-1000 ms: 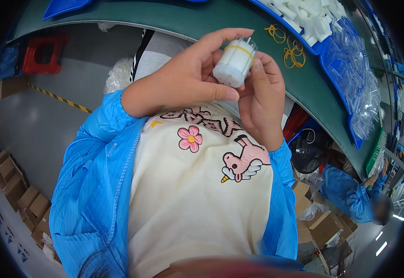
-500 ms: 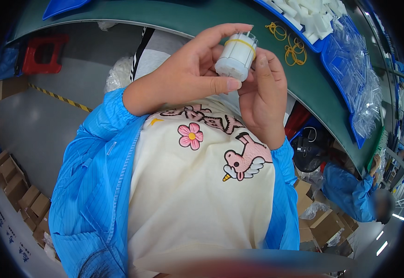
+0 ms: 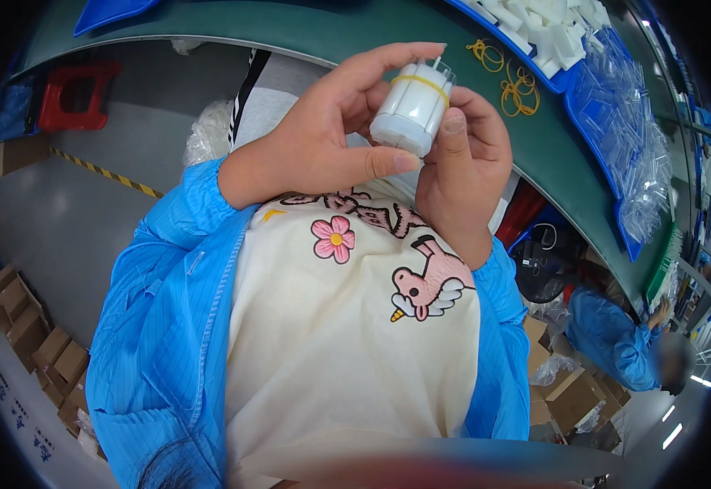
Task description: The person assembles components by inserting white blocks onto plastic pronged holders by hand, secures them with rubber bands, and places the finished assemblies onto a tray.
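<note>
A white cylinder [image 3: 411, 116] with clear plastic pieces standing around its side is held up over the near edge of the bench. A yellow rubber band [image 3: 422, 81] circles it near its upper end, where clear ends and a thin pin stick out. My left hand [image 3: 323, 122] grips it, thumb along the lower end and index finger stretched over the top; the other fingers are partly hidden behind. My right hand [image 3: 463, 163] closes on its right side, thumb bent up and fingers curled behind it. Several loose yellow rubber bands [image 3: 520, 88] lie on the green bench to the right.
Beyond the bands, a blue tray [image 3: 563, 80] holds white foam-like blocks [image 3: 555, 37] and clear plastic pieces [image 3: 624, 122]. The green bench [image 3: 290, 26] curves across the top. At left are a red stool [image 3: 78, 96] and cardboard boxes [image 3: 37, 334]. Another person [image 3: 612, 338] works at the right.
The cylinder has shifted slightly left and down and turned a little in my fingers. My right thumb has moved down slightly along its side.
</note>
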A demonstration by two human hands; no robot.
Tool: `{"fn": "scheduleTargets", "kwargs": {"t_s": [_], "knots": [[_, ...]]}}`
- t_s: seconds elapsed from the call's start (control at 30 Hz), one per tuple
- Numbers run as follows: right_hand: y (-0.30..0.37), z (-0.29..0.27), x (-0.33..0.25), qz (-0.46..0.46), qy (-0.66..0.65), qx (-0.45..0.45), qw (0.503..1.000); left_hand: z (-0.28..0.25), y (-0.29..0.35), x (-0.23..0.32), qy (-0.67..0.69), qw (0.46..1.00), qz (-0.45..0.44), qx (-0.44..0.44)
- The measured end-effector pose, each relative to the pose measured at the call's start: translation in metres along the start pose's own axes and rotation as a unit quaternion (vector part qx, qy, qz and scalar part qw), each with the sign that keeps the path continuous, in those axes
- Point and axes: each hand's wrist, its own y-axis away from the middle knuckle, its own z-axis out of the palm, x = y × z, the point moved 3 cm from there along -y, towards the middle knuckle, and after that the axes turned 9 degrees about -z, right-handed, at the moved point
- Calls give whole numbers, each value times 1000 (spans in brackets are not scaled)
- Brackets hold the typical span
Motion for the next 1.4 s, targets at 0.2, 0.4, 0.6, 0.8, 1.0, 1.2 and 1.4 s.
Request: {"fn": "scheduleTargets", "kwargs": {"t_s": [0.2,0.4,0.6,0.8,1.0,1.2,1.4], "knots": [[1,-4,4,-14,12,-15,1000,-3,1,-5,20,1000,-1,-18],[-14,-4,-16,-55,109,-52,991,-14,2,13,70,996,-26,-48],[-24,-53,-36,-109,211,-55,970,-97,11,53,163,977,110,79],[-34,-86,-34,-103,203,15,974,-255,-4,111,-235,887,149,368],[-34,-77,-33,-126,255,-62,957,-376,-40,117,-297,820,147,467],[-31,-77,-33,-126,248,-74,958,-349,-44,123,-440,726,102,518],[-31,-75,-35,-123,248,-90,957,-356,-52,124,-304,816,132,474]]}}
